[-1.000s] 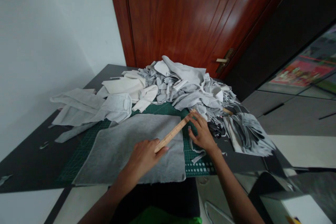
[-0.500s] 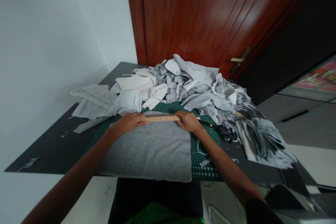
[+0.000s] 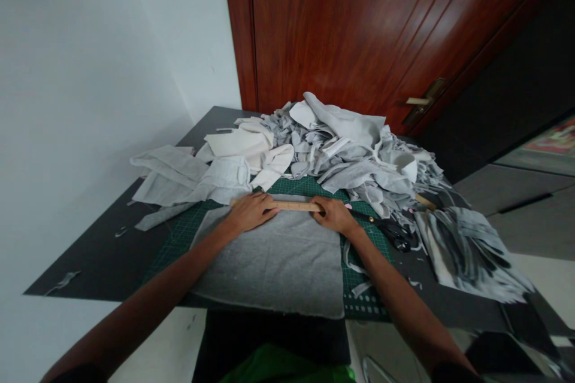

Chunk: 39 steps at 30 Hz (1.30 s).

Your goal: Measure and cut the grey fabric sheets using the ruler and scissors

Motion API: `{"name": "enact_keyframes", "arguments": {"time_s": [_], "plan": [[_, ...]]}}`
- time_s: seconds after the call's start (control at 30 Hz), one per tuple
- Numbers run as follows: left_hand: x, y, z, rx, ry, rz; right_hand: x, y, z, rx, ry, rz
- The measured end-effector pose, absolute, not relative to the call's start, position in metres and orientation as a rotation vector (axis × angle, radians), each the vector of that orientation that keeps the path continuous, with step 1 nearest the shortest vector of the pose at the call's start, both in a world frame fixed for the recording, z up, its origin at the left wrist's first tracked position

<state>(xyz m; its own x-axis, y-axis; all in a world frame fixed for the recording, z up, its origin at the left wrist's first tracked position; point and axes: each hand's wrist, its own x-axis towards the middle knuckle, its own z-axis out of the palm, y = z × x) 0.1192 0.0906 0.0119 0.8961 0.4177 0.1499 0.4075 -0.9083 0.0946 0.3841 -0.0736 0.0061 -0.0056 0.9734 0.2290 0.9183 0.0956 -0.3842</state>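
Observation:
A wooden ruler [image 3: 294, 206] lies crosswise near the far edge of a grey fabric piece [image 3: 274, 263]. My left hand [image 3: 252, 212] is closed on the ruler's left part, fingers on its far side and thumb along the near side; the left tip sticks out past this hand. My right hand [image 3: 332, 214] holds the ruler's right part, its fingers curled over it. The fabric is spread flat on a green cutting mat [image 3: 177, 246]. Black-handled scissors [image 3: 395, 233] lie just right of my right hand, blades partly hidden behind it.
A large heap of grey fabric scraps [image 3: 354, 149] lies at the back, with pale cloth pieces [image 3: 240, 142] to its left. Folded grey cloths [image 3: 469, 251] are stacked at the right. A wooden door [image 3: 350, 30] stands behind the dark table [image 3: 103, 263].
My left hand has slid to the right along the ruler, closer to my right hand, uncovering the ruler's left tip. The whole view has shifted slightly.

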Motion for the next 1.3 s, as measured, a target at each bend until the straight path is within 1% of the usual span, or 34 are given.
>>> {"name": "enact_keyframes", "arguments": {"time_s": [0.17, 0.3, 0.4, 0.6, 0.8, 0.93, 1.13, 1.23, 1.3], "plan": [[0.123, 0.070, 0.011, 3.006, 0.677, 0.336, 0.395, -0.080, 0.008, -1.813, -1.961, 0.192], [0.126, 0.071, 0.016, 3.003, 0.730, 0.264, 0.398, -0.080, 0.005, -1.817, -1.952, 0.177], [0.131, 0.081, 0.022, 2.954, 0.744, 0.127, 0.398, -0.079, 0.003, -1.836, -1.939, 0.154], [0.153, 0.113, 0.041, 2.812, 0.621, -0.125, 0.398, -0.077, 0.000, -1.916, -1.886, 0.070], [0.176, 0.142, 0.056, 2.499, 0.569, -0.475, 0.401, -0.072, 0.000, -1.993, -1.851, 0.013], [0.185, 0.151, 0.060, 2.353, 0.557, -0.585, 0.403, -0.068, 0.001, -2.038, -1.844, -0.004], [0.194, 0.158, 0.057, 2.322, 0.574, -0.572, 0.406, -0.063, 0.002, -2.079, -1.832, -0.048], [0.192, 0.157, 0.055, 2.401, 0.576, -0.443, 0.408, -0.061, 0.003, -2.059, -1.834, -0.088], [0.186, 0.153, 0.053, 2.483, 0.573, -0.284, 0.410, -0.063, 0.003, -2.018, -1.866, -0.093]]}}
